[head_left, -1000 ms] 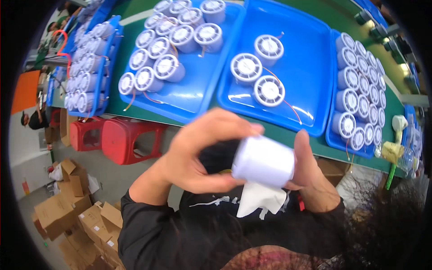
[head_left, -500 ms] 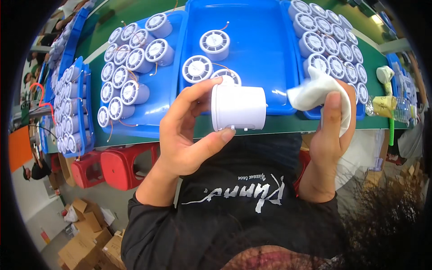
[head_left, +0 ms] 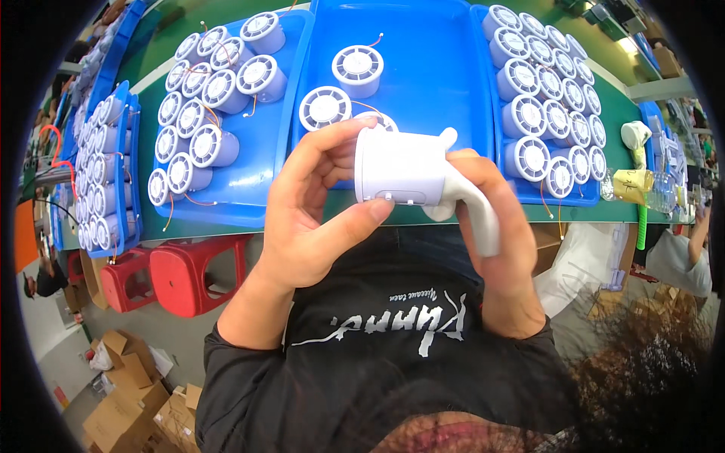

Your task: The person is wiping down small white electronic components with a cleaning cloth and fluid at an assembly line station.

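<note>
My left hand (head_left: pixel 313 211) grips a white cylindrical housing (head_left: pixel 399 167) on its side, thumb under it and fingers over its open end. My right hand (head_left: pixel 498 226) holds a white cloth (head_left: pixel 474 202) pressed against the housing's right end and lower side. Both hands are raised in front of my chest, just before the edge of the green table (head_left: pixel 249 230). Behind them lies the middle blue tray (head_left: pixel 430 68) with three white round fan units, one (head_left: pixel 357 69) at the far side, one (head_left: pixel 325 108) nearer, the third partly hidden by the housing.
A left blue tray (head_left: pixel 249 181) and a right blue tray (head_left: pixel 521 189) hold several white cylinders. More trays stand stacked at far left (head_left: pixel 106 174). Red stools (head_left: pixel 189 272) sit under the table; cardboard boxes (head_left: pixel 128 392) lie on the floor. Another person's sleeve (head_left: pixel 680 260) is at right.
The right hand with the cloth has come in from the right and now presses the cloth onto the housing's end. The left hand has kept hold of the housing, now lying more level.
</note>
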Motion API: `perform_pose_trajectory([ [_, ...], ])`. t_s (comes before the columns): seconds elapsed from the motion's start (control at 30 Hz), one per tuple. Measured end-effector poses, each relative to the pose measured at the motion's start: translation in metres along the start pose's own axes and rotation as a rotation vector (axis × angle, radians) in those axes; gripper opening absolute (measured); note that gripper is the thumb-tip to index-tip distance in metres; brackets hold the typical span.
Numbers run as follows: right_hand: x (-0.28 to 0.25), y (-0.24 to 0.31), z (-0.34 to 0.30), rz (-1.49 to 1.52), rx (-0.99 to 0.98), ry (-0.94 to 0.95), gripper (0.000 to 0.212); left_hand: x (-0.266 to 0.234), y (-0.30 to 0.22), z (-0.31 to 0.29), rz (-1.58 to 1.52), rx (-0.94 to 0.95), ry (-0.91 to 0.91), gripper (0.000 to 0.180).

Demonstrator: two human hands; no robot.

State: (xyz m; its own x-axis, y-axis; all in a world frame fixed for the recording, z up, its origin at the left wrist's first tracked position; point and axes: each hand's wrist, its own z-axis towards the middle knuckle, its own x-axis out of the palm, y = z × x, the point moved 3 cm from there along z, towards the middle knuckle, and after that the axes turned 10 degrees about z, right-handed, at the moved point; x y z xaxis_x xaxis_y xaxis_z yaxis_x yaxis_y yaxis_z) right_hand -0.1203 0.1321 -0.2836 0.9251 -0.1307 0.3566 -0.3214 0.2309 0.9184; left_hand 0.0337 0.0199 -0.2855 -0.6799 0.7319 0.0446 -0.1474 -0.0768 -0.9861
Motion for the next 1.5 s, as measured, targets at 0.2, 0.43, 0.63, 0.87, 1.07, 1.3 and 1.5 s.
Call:
perform_pose_trajectory([
  [0.2,0.007,-0.008,-0.005,-0.432,-0.232,-0.060,0.031,0.007,-0.008,-0.002,0.066,0.026,-0.022,0.063],
  [0.43,0.003,-0.019,0.014,0.370,0.333,-0.267,0.031,-0.007,-0.019,0.007,0.850,0.531,0.076,0.059],
  [0.63,0.002,-0.005,-0.002,-0.343,-0.221,-0.156,0.019,-0.006,-0.022,0.003,0.642,0.341,0.075,0.064],
  [0.87,0.013,0.000,-0.003,-0.687,-0.546,-0.023,0.017,-0.008,-0.016,-0.005,0.102,-0.006,0.096,0.067],
  [1.07,0.009,-0.024,0.005,0.199,0.340,-0.205,0.027,-0.017,-0.022,-0.009,0.790,0.340,0.112,0.055],
  [1.3,0.023,-0.005,0.000,-0.662,-0.545,0.037,0.019,-0.016,-0.017,-0.021,0.141,-0.012,-0.009,0.068],
  [1.5,0.026,-0.012,0.001,-0.125,0.049,-0.136,0.019,-0.020,-0.013,-0.022,0.214,0.007,0.059,0.066],
])
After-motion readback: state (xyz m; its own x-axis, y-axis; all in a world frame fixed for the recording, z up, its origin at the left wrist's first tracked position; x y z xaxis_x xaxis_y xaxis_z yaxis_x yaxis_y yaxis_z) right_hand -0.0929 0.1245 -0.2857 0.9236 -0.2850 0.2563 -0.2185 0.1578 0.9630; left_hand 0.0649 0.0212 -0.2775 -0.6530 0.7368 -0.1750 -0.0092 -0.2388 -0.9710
